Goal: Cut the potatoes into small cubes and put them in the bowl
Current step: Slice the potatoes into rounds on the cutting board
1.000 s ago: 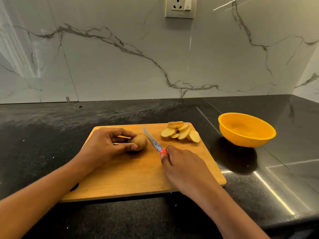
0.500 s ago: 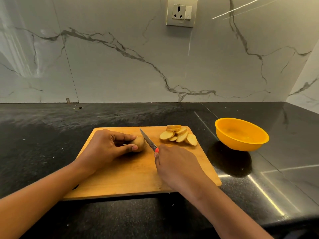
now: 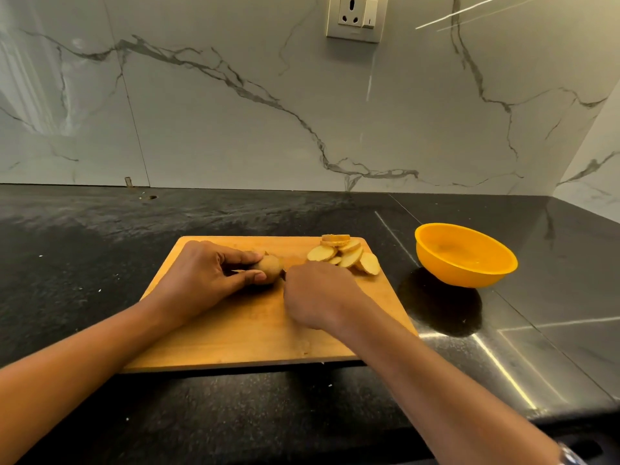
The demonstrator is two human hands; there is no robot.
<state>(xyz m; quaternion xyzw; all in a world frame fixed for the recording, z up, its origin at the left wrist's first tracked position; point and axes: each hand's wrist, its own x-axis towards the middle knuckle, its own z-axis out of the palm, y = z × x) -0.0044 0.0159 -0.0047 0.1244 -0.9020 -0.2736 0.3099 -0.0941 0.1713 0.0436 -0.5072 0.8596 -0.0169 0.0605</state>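
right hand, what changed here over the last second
The right hand slid left with the knife, close beside the potato; the blade is now almost hidden behind it. The left hand still holds the potato; potato slices, bowl and cutting board stayed put.

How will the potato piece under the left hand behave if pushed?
The potato piece looks rounded, so it would probably roll without the left hand pinching it. Pinched, it shows no sag, so likely stiff under the knife.

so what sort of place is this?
Most likely a home kitchen: a dark stone countertop under a marble-look backsplash with a wall socket, plus a wooden cutting board holding potato slices.
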